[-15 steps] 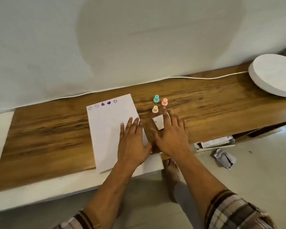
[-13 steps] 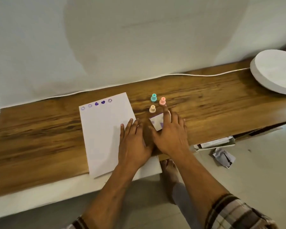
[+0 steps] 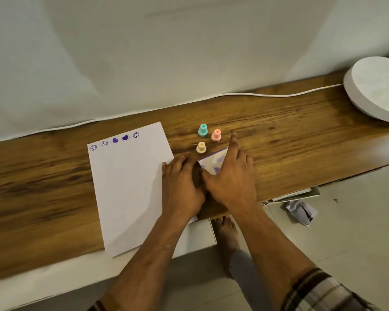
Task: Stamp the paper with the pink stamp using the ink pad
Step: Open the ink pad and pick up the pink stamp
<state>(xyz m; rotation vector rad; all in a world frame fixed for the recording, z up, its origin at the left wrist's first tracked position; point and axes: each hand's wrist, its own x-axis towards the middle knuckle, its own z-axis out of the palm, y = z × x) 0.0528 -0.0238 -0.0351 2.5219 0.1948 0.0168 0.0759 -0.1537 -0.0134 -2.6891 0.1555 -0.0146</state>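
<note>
The white paper [image 3: 130,187] lies on the wooden table [image 3: 43,176], with a row of purple stamp marks along its far edge. The pink stamp [image 3: 216,135] stands upright right of the paper, beside a teal stamp [image 3: 203,130] and a pale yellow stamp [image 3: 201,147]. Just in front of them sits the white ink pad [image 3: 212,162], smeared with purple and partly covered by my right hand [image 3: 231,180]. That hand is spread over the pad, its index finger stretched out close to the pink stamp. My left hand [image 3: 181,187] rests on the paper's right edge, fingers slightly bent, holding nothing.
A white cable [image 3: 267,94] runs along the table's back edge to a round white disc [image 3: 377,93] at the far right. A white wall rises behind. On the floor to the right lie an open box [image 3: 301,195] and crumpled paper [image 3: 300,211]. My bare foot [image 3: 226,230] shows below the table edge.
My right index finger has stretched forward toward the pink stamp, uncovering more of the ink pad. My left hand's fingers have drawn in a little. The stamps and paper have not moved.
</note>
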